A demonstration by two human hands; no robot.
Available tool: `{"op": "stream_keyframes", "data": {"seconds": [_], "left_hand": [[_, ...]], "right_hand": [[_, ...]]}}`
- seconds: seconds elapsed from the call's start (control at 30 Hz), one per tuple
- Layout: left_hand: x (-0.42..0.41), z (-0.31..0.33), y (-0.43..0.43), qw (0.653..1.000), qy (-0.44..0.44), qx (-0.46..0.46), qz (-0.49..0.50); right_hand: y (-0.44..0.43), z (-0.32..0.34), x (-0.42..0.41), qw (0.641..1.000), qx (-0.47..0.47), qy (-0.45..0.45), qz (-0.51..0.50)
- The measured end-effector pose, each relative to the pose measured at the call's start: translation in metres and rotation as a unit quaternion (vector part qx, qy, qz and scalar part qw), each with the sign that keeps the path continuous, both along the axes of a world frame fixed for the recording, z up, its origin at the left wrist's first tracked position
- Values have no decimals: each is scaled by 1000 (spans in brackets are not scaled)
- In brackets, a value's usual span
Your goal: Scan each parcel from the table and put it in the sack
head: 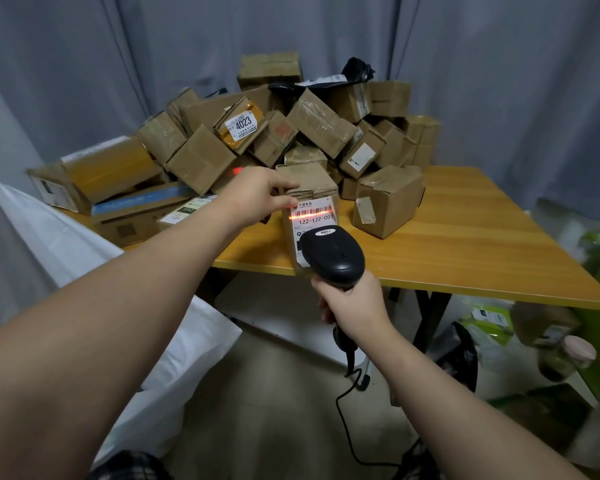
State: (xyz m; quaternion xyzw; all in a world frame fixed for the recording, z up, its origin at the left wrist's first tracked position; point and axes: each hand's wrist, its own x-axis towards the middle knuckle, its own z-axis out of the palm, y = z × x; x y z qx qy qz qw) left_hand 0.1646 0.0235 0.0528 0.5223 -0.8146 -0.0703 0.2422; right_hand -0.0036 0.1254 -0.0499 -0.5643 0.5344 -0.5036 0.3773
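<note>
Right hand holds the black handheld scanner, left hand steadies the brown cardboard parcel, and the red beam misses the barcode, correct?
No: in the head view the red beam lies across the barcode on the white label of the brown cardboard parcel. The rest stands.

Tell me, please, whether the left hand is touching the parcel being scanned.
Touching. The head view shows the left hand pinching the parcel at its upper left corner, fingers over the top, thumb on the front.

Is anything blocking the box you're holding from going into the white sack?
Nothing visible. The left hand holds the parcel at the front edge of the table, and the white sack stands lower left, with only open air between.
</note>
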Motion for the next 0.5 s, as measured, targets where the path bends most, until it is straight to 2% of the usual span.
{"op": "stream_keyframes", "data": {"seconds": [0.5], "left_hand": [[1,-2,-2,1000,17,3,10]], "right_hand": [[1,4,-3,1000,-10,-12,-10]]}}
